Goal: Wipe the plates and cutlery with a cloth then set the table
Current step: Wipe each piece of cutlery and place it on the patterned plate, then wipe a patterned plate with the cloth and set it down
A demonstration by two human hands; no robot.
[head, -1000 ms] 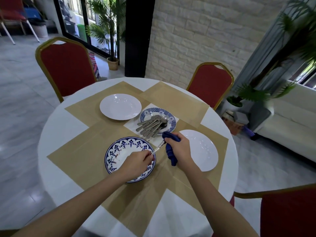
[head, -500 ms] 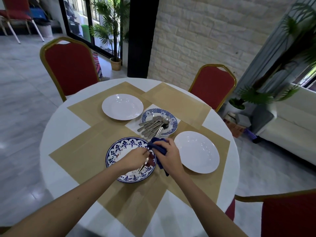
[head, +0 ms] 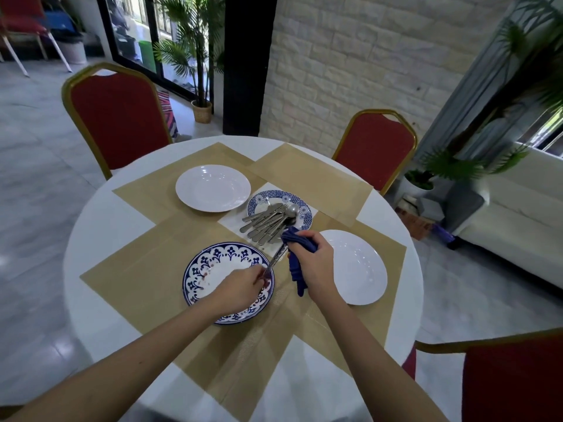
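My left hand (head: 240,289) pinches the handle end of a silver piece of cutlery (head: 276,257) above a blue-patterned plate (head: 213,269). My right hand (head: 313,263) grips a dark blue cloth (head: 297,269) wrapped round the other end of that piece; which kind of cutlery it is stays hidden. A small blue-rimmed plate (head: 301,208) in the middle carries several more pieces of cutlery (head: 268,222). One white plate (head: 213,188) lies at the far left, another white plate (head: 359,266) sits right of my right hand.
The round white table (head: 100,239) is covered with tan placemats (head: 146,269). Red chairs with gold frames stand at the far left (head: 118,117), far right (head: 377,147) and near right (head: 511,379). A white sofa (head: 518,220) and potted plants are to the right.
My right hand slid the cloth back up the cutlery away from my left hand, toward the small plate. The piece now points up-right again. The view shifted slightly.
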